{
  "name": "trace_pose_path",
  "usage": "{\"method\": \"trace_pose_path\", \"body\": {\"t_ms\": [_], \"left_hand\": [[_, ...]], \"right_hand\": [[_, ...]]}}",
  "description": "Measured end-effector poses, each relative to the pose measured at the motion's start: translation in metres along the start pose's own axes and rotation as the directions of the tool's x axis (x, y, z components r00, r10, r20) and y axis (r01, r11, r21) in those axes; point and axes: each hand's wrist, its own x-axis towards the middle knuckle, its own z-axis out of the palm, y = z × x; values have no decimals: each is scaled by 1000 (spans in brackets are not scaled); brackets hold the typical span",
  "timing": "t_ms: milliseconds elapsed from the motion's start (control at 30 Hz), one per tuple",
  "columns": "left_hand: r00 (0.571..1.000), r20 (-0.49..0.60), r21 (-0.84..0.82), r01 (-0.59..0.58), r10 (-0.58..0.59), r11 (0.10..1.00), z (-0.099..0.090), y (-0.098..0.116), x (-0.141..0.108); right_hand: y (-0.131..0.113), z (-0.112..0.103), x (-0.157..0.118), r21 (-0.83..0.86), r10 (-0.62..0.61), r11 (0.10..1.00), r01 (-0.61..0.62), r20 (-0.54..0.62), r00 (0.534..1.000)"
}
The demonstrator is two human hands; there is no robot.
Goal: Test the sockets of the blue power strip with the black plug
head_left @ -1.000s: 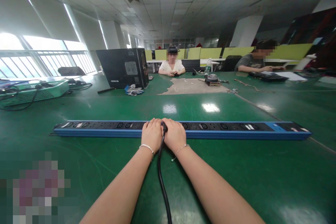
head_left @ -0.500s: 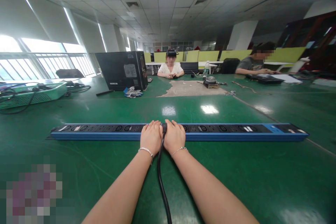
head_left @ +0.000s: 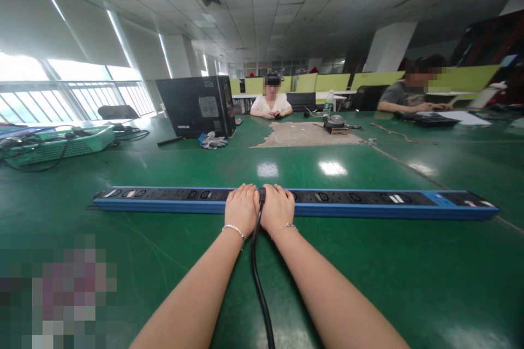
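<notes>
A long blue power strip (head_left: 368, 210) with a black socket face lies across the green table (head_left: 172, 262). My left hand (head_left: 241, 210) and my right hand (head_left: 277, 208) rest side by side over its middle, fingers together and wrapped over the top toward the far edge. Between my thumbs a black plug (head_left: 262, 194) sits at the strip's face; its seating in a socket is hidden by my hands. From it a black power cord (head_left: 257, 270) runs down between my forearms and out of the bottom of the view.
Behind the strip stand a black computer case (head_left: 192, 106), a crumpled glove (head_left: 213, 140) and a green basket (head_left: 85, 144) of cables. A person (head_left: 271, 101) sits opposite, another person (head_left: 413, 90) at the right. A round device (head_left: 335, 122) and a bottle (head_left: 328, 102) are near the centre back.
The whole view has shifted slightly to the left, so the scene appears a little farther right. My hands keep the same place on the power strip, with the plug still between them.
</notes>
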Motion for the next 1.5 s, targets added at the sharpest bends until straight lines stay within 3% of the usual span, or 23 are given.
{"method": "trace_pose_path", "body": {"t_ms": [367, 500, 600, 700, 767, 867, 967, 1033, 1267, 1500], "left_hand": [[997, 73, 42, -16, 13, 999, -3, 0, 0], [993, 112, 66, -38, 31, 997, -4, -1, -1], [992, 125, 97, -35, 23, 995, -3, -1, -1], [993, 118, 99, -15, 3, 995, -1, -1, -1], [993, 116, 87, -8, -2, 996, 1, -1, 0], [993, 120, 72, -8, -1, 997, 3, -2, 1], [992, 124, 71, -5, -4, 997, 4, -3, 1], [992, 127, 74, -5, -5, 997, 4, -4, 1], [991, 133, 85, -4, -7, 996, 3, -4, 0], [990, 138, 84, -1, -11, 996, 3, -4, 0]], "right_hand": [[-2, 4, 2, 99, 6, 995, -1, -52, 999], [-11, -1, 9, 304, 185, 941, -151, -84, 979], [-11, -5, 14, 465, 158, 882, -80, -132, 979], [10, -10, 18, 500, 28, 863, 72, -190, 981], [36, -18, 20, 525, 88, 851, 5, -151, 985], [83, -37, 21, 567, 208, 804, -178, 12, 978], [118, -55, 18, 491, 228, 845, -212, 28, 973], [126, -62, 17, 409, 230, 883, -230, 51, 972], [113, -64, 17, 143, 166, 973, -183, 122, 978], [108, -43, 15, -2, 140, 990, -140, 2, 990]]}}
